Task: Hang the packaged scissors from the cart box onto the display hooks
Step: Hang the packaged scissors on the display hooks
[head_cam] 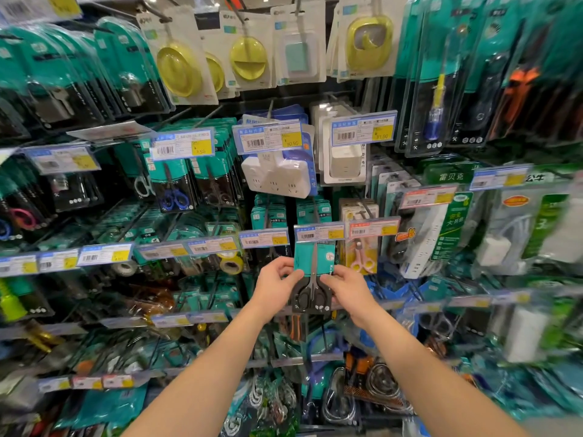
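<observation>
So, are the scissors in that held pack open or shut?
Shut. In the scissors pack, the blades lie together as one narrow strip pointing up, black handles side by side.

**Views:** one. Head camera, wide-angle, worn by the person.
**Station:** in front of a shop display wall, close enough that the outstretched arms reach the hooks.
**Heading:** forward and a little downward, roughly square to the wall.
**Frame centre:** a price label (318,232). Just beneath it the left hand (277,280) and right hand (347,287) both pinch the packaged scissors (312,269).
**Lower edge:** both forearms enter here.
**Upper reach:** packs of round yellow items (179,69).
**Right side:** green-labelled packs (451,222).
**Lens effect:** the rows of labels bow outward. The edges and corners are blurred and the centre is sharp.
</observation>
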